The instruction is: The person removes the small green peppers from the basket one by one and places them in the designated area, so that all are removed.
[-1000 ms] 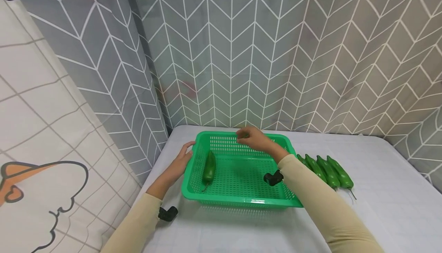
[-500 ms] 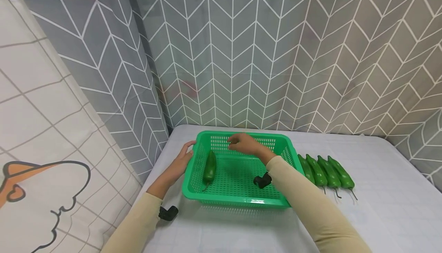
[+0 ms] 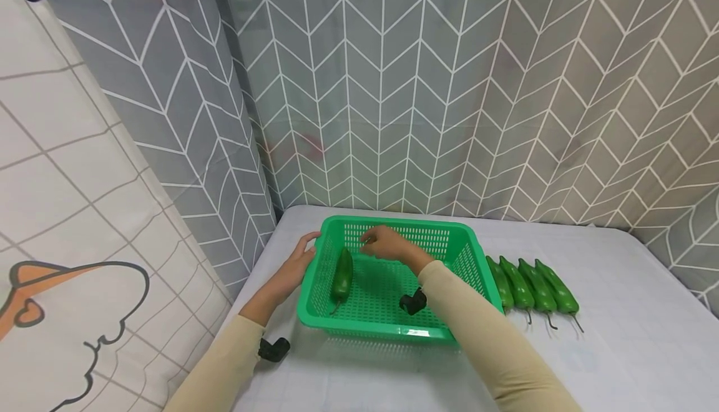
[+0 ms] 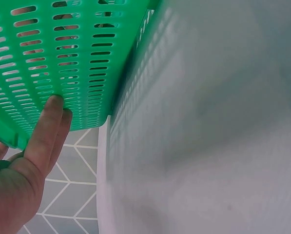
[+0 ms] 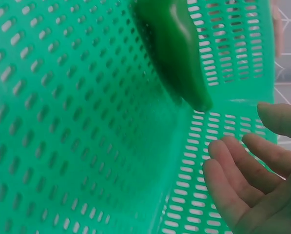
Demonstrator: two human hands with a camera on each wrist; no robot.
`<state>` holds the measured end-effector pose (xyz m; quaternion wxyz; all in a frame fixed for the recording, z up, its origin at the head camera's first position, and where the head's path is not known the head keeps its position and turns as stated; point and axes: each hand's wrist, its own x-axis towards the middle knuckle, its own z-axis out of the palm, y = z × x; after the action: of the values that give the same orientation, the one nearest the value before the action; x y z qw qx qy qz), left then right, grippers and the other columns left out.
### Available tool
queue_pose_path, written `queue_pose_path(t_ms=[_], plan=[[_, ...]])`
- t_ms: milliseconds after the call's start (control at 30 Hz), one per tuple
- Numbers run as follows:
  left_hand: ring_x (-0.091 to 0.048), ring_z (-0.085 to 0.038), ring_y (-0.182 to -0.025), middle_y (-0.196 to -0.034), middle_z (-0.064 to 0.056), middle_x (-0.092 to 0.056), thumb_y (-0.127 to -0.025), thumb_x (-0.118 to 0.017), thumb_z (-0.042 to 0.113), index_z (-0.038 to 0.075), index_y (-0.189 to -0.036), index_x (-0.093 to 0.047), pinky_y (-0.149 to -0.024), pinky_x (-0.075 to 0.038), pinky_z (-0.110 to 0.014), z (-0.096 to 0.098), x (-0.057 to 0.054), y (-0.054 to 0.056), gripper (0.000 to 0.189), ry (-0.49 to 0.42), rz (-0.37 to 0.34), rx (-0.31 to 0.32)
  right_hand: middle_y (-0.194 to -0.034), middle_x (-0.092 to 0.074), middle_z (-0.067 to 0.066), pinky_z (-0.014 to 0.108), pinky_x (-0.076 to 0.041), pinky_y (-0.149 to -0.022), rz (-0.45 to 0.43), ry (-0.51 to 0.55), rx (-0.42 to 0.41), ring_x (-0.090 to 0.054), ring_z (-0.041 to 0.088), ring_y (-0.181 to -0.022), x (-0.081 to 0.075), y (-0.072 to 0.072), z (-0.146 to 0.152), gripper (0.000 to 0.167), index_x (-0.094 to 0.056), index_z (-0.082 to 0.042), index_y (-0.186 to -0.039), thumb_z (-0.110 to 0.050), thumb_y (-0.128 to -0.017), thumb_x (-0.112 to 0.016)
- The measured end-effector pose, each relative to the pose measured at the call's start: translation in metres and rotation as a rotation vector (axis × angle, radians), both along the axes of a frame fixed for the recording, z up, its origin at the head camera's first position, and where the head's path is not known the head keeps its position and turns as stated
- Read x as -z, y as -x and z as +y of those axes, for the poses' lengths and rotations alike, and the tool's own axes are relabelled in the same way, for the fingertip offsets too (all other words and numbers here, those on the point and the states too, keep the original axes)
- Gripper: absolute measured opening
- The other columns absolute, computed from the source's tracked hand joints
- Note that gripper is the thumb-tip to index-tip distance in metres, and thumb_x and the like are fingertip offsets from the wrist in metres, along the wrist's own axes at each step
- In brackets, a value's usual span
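Observation:
A green plastic basket (image 3: pixel 387 331) with slotted walls stands on the table. Inside it, along the left wall, lies one long green pepper (image 3: pixel 342 274), its stem toward the near side. My left hand (image 3: pixel 292 268) holds the basket's left rim; in the left wrist view, two straight fingers (image 4: pixel 48 129) press the outer wall. Over the back left part of the basket hovers my right hand (image 3: pixel 387 243), its fingers loosely bent and nothing between them. The right wrist view shows that hand (image 5: pixel 257 180) apart from the pepper (image 5: pixel 177 53), near its tip.
Several green peppers (image 3: pixel 536 287) lie side by side on the white-covered table (image 3: pixel 629 312), right of the basket. A grey chevron-patterned curtain (image 3: pixel 421 87) hangs behind the table, and a white grid-patterned sheet (image 3: pixel 73 212) at the left.
My right hand has moved left and lower over the basket, toward the pepper inside. The left hand has stayed on the rim, and the peppers have kept their places.

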<state>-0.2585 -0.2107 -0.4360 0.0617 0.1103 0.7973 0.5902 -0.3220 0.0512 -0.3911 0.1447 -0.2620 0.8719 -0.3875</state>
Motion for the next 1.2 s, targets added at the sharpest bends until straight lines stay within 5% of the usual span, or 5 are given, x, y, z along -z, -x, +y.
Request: queue_pose_path(t_ms=[500,833,1200], plan=[[-0.05,-0.028,-0.117,-0.128,-0.016,-0.05,-0.114,-0.025,0.03,0.021,-0.158,-0.024,-0.106,-0.034,-0.051,0.001,0.003,0.003,0.045,-0.005,0.005,-0.026,-0.107,-0.07,0.018,0.036,-0.057,-0.077,-0.014,-0.073,0.017,-0.071,0.026,-0.089,0.01,-0.002,-0.023,0.04,-0.06,0.01,-0.131,-0.01,-0.097,-0.067],[-0.056,-0.027,-0.108,-0.12,-0.017,-0.058,-0.114,-0.025,0.03,0.02,-0.159,-0.022,-0.104,-0.037,-0.05,0.001,0.001,0.004,0.046,-0.003,0.006,-0.019,-0.096,-0.071,0.015,0.034,-0.057,-0.072,-0.053,-0.112,0.055,-0.07,0.022,-0.079,0.022,0.0,-0.035,0.042,-0.06,0.01,-0.131,-0.012,-0.097,-0.069],[-0.043,-0.034,-0.13,-0.136,-0.019,-0.05,-0.114,-0.023,0.03,0.019,-0.159,-0.022,-0.112,-0.026,-0.058,0.003,0.003,0.003,0.046,0.001,0.01,-0.032,-0.103,-0.069,0.021,0.032,-0.058,-0.065,-0.059,-0.121,0.066,-0.071,0.023,-0.073,0.029,-0.003,-0.048,0.044,-0.053,0.015,-0.135,-0.006,-0.099,-0.065]])
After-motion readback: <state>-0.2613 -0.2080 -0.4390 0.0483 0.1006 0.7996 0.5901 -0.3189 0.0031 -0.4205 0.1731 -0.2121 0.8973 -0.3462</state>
